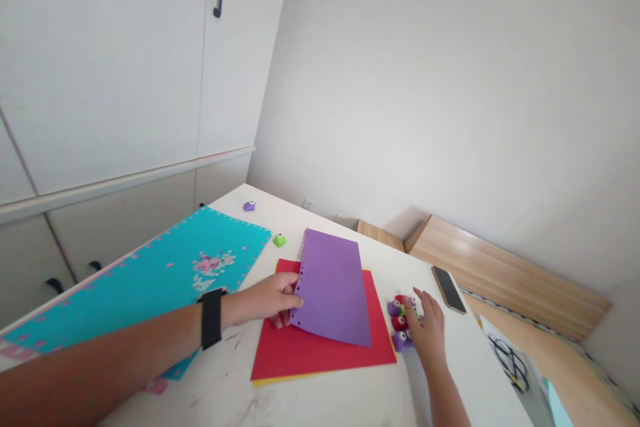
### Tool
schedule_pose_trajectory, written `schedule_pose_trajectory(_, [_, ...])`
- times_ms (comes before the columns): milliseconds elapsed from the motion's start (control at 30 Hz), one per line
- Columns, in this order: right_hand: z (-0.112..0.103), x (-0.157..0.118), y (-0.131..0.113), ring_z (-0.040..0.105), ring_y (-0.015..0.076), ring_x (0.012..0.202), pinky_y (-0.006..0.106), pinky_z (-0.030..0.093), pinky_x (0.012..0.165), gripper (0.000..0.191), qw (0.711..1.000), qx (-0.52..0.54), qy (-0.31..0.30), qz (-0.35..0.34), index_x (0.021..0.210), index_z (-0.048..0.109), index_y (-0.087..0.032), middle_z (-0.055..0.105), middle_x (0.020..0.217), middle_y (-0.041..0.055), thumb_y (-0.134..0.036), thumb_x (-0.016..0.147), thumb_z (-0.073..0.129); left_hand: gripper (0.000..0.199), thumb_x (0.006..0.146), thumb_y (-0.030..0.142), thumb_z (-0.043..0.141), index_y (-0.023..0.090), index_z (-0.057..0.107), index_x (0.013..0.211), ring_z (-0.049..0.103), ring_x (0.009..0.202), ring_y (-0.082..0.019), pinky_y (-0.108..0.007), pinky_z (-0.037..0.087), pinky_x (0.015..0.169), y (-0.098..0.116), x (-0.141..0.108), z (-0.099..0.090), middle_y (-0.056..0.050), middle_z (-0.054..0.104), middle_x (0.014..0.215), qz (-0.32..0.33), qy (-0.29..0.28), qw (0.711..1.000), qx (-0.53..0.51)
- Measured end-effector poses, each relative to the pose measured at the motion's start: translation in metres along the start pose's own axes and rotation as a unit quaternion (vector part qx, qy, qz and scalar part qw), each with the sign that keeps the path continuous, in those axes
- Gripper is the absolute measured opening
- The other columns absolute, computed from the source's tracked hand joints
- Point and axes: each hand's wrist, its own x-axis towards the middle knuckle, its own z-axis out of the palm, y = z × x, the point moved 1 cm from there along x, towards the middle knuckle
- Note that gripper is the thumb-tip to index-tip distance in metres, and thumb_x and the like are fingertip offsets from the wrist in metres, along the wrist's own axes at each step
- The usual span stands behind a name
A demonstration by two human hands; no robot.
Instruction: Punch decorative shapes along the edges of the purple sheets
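My left hand (pixel 273 300), with a black wristband (pixel 211 317) on the wrist, pinches the hole-punched edge of a purple paper sheet (pixel 333 287). That sheet lies at a slant on a larger red paper sheet (pixel 345 353), and a strip of yellow paper (pixel 320 380) shows beneath the red one. My right hand (pixel 425 330) has its fingers spread against a cluster of purple, red and green craft punches (pixel 399 323). A turquoise floral sheet with punched edges (pixel 165 280) lies beneath my left forearm.
A loose purple punch (pixel 249 206) and a green punch (pixel 279 240) sit on the white table (pixel 215 393) beyond the papers. A smartphone (pixel 449 289) lies near the table's right edge. White cabinets (pixel 100 60) stand at the left, and a wooden board (pixel 505 273) leans at the right.
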Motion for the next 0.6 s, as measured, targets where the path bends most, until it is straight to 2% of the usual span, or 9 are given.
schedule_pose_trajectory(67, [-0.007,-0.002,-0.012,0.059,0.0345,0.118,0.049,0.036,0.11,0.057,1.0,-0.005,0.014,-0.011,0.105,0.074,-0.019,0.071,0.114,0.0169,-0.067,0.092,0.046,0.047,0.078,0.046,0.074,0.016,0.057,0.109,0.068,0.063,-0.018,-0.024,0.053,0.049,-0.001,0.0,-0.001,-0.001,0.068,0.077,0.003,-0.014,1.0,-0.015])
schedule_pose_trajectory(167, [-0.016,-0.004,-0.036,0.055,0.0378,0.117,0.052,0.035,0.106,0.043,0.996,-0.089,-0.02,-0.02,0.09,0.078,-0.023,0.07,0.111,0.0154,-0.063,0.086,0.06,0.052,0.077,0.053,0.076,0.017,0.061,0.111,0.068,0.07,-0.017,-0.023,0.053,0.051,0.0,0.0,-0.002,-0.004,0.07,0.089,0.005,-0.031,0.999,-0.03])
schedule_pose_trajectory(300, [-0.019,-0.001,-0.062,0.054,0.0381,0.115,0.053,0.036,0.1,0.036,0.967,-0.231,-0.109,-0.017,0.097,0.079,-0.024,0.068,0.109,0.0164,-0.054,0.086,0.063,0.049,0.076,0.058,0.075,0.015,0.064,0.097,0.065,0.074,-0.017,-0.023,0.053,0.052,0.006,-0.002,-0.001,-0.003,0.066,0.086,0.006,-0.007,1.0,-0.027])
schedule_pose_trajectory(433, [-0.015,0.005,-0.069,0.055,0.039,0.112,0.051,0.04,0.092,0.03,0.962,-0.237,-0.131,-0.02,0.095,0.079,-0.019,0.067,0.106,0.0187,-0.043,0.085,0.064,0.049,0.078,0.054,0.074,0.016,0.059,0.104,0.068,0.071,-0.017,-0.021,0.049,0.051,0.012,-0.006,0.002,-0.005,0.07,0.088,-0.002,-0.011,0.999,-0.042])
schedule_pose_trajectory(600, [-0.006,0.008,-0.072,0.057,0.0387,0.111,0.049,0.042,0.09,0.02,0.968,-0.208,-0.138,-0.03,0.09,0.074,-0.017,0.069,0.103,0.0189,-0.032,0.081,0.065,0.056,0.076,0.049,0.077,0.018,0.05,0.115,0.073,0.07,-0.02,-0.022,0.048,0.051,0.011,-0.007,0.004,-0.005,0.072,0.085,-0.019,-0.008,0.997,-0.068])
